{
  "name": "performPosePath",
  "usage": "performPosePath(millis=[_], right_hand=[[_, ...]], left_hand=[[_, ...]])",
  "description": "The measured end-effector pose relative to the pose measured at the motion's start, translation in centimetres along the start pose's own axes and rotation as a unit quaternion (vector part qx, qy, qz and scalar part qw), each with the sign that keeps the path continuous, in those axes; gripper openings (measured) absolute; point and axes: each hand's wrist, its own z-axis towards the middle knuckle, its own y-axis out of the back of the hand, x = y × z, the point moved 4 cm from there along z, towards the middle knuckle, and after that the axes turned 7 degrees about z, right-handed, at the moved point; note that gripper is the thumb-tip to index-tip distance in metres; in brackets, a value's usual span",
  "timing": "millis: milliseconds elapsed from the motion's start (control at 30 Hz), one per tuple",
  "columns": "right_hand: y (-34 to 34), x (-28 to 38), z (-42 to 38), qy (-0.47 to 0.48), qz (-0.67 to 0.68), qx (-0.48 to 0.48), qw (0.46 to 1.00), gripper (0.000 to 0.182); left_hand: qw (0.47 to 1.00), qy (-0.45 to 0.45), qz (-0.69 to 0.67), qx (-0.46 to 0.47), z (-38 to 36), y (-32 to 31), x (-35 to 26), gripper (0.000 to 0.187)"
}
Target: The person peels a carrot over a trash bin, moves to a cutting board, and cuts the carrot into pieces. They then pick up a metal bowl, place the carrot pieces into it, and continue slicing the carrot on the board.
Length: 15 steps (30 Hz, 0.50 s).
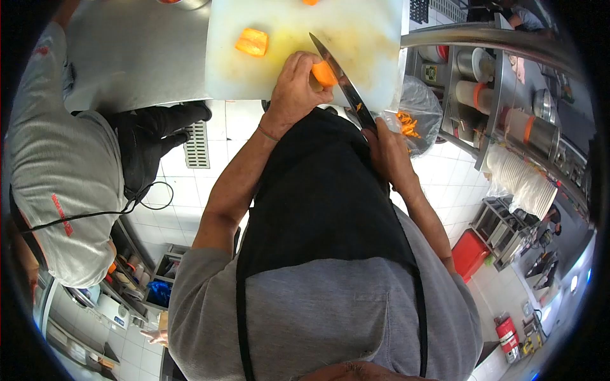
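Head view is showing the person's two hands working at the upper middle of the frame. Fingers (pixel 304 63) of the left hand (pixel 294 89) are curling closed around an orange carrot piece (pixel 324 74), pinning it against the white cutting board (pixel 356 38). The right hand (pixel 386 149), a little lower and to the right, is wrapping its fingers shut around the dark handle of a knife (pixel 346 86); the handle itself is mostly hidden inside the grip. The knife's blade is running diagonally up and to the left from that hand, lying right against the right side of the carrot piece, its tip reaching onto the board.

Another carrot chunk (pixel 252 42) is lying on the board to the left, well apart from the hands, and a small orange bit (pixel 310 2) is sitting at the top edge of the frame. The board is resting on a steel table (pixel 140 57), which is filling the upper left. Just right of the right hand, a clear plastic bag (pixel 419 114) is holding orange peelings (pixel 406 124). Further right, steel shelves (pixel 502 82) are carrying containers, with a stack of white plates (pixel 521 181) below them. At the left of the frame, another person in a grey shirt (pixel 60 171) is standing beside the table.
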Motion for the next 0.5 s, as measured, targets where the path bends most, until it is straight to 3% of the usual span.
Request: performPosePath(millis=[300,500], right_hand=[[1.3,0.8,1.9,-0.093,0.003,0.06,0.994,0.027],[5.5,2.7,-0.2,-0.157,0.116,0.072,0.978,0.029]], left_hand=[[1.0,-0.009,0.006,-0.003,0.0,-0.2,0.2,0.053],[0.999,0.007,-0.017,0.037,0.0,-0.2,0.8,0.053]])
